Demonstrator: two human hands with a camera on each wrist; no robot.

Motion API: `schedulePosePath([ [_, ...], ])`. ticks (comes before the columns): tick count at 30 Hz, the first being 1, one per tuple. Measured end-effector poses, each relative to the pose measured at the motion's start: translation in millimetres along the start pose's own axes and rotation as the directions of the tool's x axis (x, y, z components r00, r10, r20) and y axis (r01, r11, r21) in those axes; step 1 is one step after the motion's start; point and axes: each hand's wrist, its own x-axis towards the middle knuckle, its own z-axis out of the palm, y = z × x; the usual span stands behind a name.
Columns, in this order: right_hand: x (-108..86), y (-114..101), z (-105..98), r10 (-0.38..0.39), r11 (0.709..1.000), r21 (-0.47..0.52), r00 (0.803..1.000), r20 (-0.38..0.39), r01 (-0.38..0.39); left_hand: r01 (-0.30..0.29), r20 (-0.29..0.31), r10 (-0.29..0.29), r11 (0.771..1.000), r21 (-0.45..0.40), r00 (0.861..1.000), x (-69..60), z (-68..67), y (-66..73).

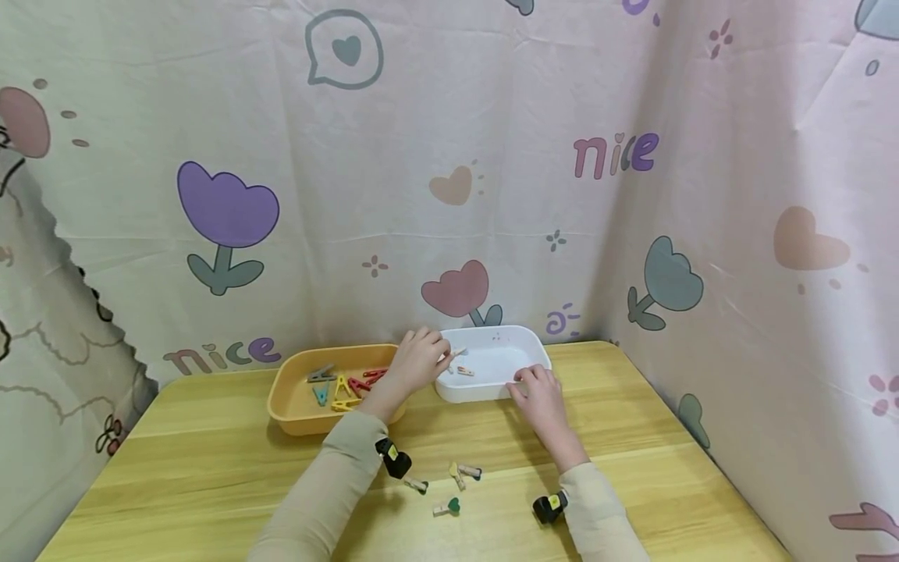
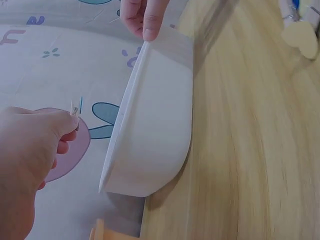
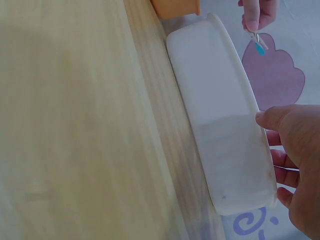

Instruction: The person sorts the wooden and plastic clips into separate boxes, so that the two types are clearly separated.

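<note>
My left hand is above the left end of the white tray. It pinches a small wooden clothespin with a blue decoration between thumb and fingertips. Below it, at least one other mini clothespin lies in the tray. My right hand grips the tray's near rim toward the right end; in the right wrist view the thumb is on the rim and the fingers are over the inner side. The left wrist view shows the tray's outer wall, which hides its contents.
Left of the white tray stands a yellow-orange tray with several coloured plastic clips. Nearer on the wooden table lie several small decorated clothespins, one with a green heart. A patterned curtain hangs behind.
</note>
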Motion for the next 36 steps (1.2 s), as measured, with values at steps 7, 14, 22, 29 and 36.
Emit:
schedulePosePath([
  [7, 0.0, 1.2, 1.3, 0.0, 1.0, 0.009, 1.0, 0.001, 0.0, 0.051, 0.021, -0.05, 0.998, -0.028, 0.999, 8.3, 6.2, 2.3],
  [14, 0.2, 0.9, 0.6, 0.003, 1.0, 0.008, 1.0, 0.009, -0.003, 0.122, 0.065, -0.119, 0.992, -0.043, 0.991, 17.2, 11.8, 3.7],
  [22, 0.4, 1.8, 2.0, -0.004, 1.0, 0.007, 1.0, -0.003, 0.004, 0.158, 0.06, -0.155, 0.986, -0.053, 0.986, 22.6, 20.1, 1.8],
  [29, 0.5, 2.0, 1.3, -0.003, 1.0, 0.009, 1.0, -0.001, 0.003, 0.199, 0.063, -0.195, 0.977, -0.071, 0.979, 26.6, 26.8, 2.8],
  [36, 0.5, 1.0, 1.9, -0.024, 1.0, 0.01, 0.999, -0.032, 0.024, 0.235, 0.057, -0.231, 0.968, -0.089, 0.971, 28.7, 36.9, 1.6],
])
